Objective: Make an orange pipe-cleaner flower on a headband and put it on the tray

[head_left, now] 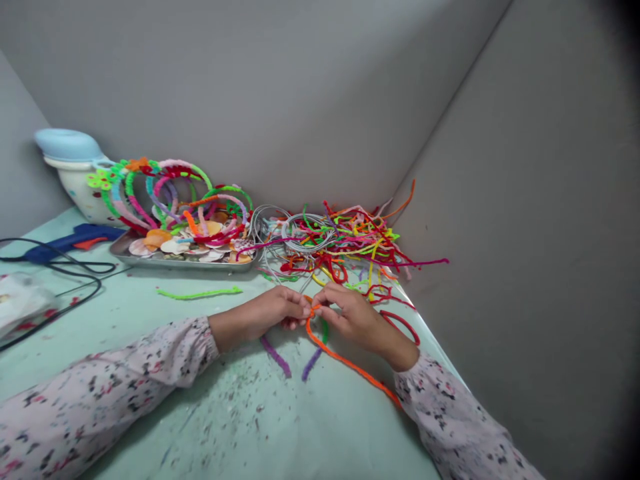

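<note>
L hand point(280, 310) pinches the purple-&-green band point(276, 357); R hand's point(353, 319) fingertips grip the orange pipe cleaner point(353, 367) right beside. From where I stand, its tail runs twd. the R sleeve point(445, 400). Band's btwn. the forearms, over the tbl. point(225, 413), shell tray point(185, 264) beyond.

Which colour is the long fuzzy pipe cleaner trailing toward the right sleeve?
The long fuzzy pipe cleaner is bright orange, clearest in the head view.
</note>
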`<state>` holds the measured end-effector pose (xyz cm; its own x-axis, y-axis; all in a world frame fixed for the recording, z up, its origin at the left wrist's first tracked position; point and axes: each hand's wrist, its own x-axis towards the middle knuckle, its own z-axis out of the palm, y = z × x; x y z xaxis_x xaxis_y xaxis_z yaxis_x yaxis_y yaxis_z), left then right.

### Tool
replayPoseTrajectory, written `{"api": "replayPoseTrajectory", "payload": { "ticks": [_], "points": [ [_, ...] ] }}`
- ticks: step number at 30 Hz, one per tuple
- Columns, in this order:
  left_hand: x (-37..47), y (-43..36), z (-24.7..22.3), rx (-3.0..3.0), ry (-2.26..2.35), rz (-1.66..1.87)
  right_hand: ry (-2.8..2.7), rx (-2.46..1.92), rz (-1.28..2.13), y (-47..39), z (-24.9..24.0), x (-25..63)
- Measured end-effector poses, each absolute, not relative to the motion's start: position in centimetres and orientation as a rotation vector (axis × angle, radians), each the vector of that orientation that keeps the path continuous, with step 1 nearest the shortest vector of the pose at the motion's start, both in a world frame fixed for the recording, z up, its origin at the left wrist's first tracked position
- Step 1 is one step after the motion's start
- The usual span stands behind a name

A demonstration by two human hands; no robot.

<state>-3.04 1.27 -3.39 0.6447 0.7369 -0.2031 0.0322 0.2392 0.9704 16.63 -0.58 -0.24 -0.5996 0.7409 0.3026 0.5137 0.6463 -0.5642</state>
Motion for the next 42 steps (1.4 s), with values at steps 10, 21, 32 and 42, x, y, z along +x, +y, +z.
{"api": "replayPoseTrajectory", "payload": {
  "ticks": [10, 21, 32, 42],
  "points": [
    [-3.5, 1.4, -2.5, 0.94, 0.655, 0.43, -2.447, -0.739, 0.32, -0.2, -1.0, 16.9],
    [-3.3, 1.1, -2.6, 1.024, 0.729, 0.62, -2.114, -1.016, 0.551, -0.2, -1.0, 16.7],
    [-2.4, 0.7, -2.7, 1.584, 1.035, 0.817, -1.862, -1.364, 1.118, -0.6, -1.5, 15.8],
    [-2.5, 0.5, -2.6, 1.506, 0.968, 0.754, -1.913, -1.313, 1.078, -1.0, -1.1, 15.4]
  ]
}}
